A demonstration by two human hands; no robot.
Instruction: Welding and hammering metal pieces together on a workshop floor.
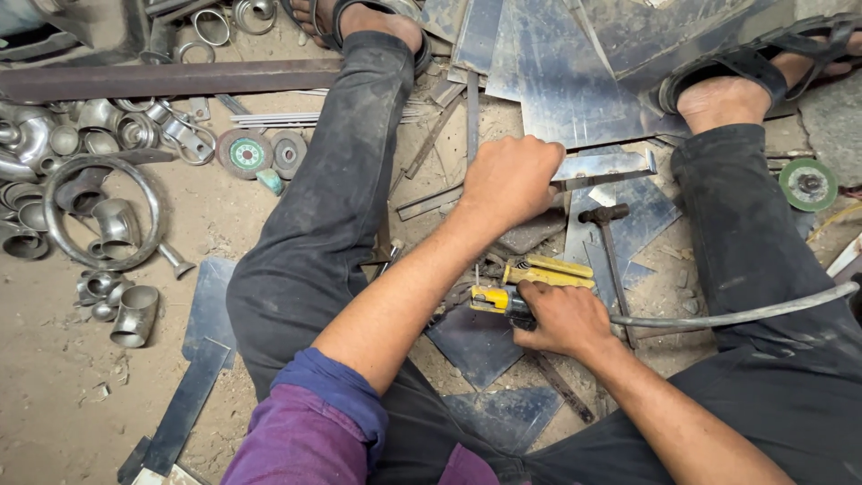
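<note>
A: What are the hands doing?

B: The left hand (510, 180), at the centre of the frame, is clenched over a flat metal strip (603, 167) that juts out to the right of the knuckles. The right hand (564, 319), just below it, is wrapped around a yellow electrode holder (521, 286).

A: Where does that holder sit?

B: Centre of the frame, slightly low, between the person's knees, over a dark steel sheet (476, 346) on the ground. A grey cable (736, 314) runs from the right hand towards the right edge.

A: Anything beside them?

B: A hammer (611, 242) lies just right of the hands, head up, handle pointing down the frame. At the left of the frame, a heap of shiny pipe elbows (117, 224) sits with a metal ring (103, 211) around some of them. Two grinding discs (260, 153) lie upper left, and a green disc (808, 184) sits at the right edge. A long rusty bar (171, 79) crosses the upper left.
</note>
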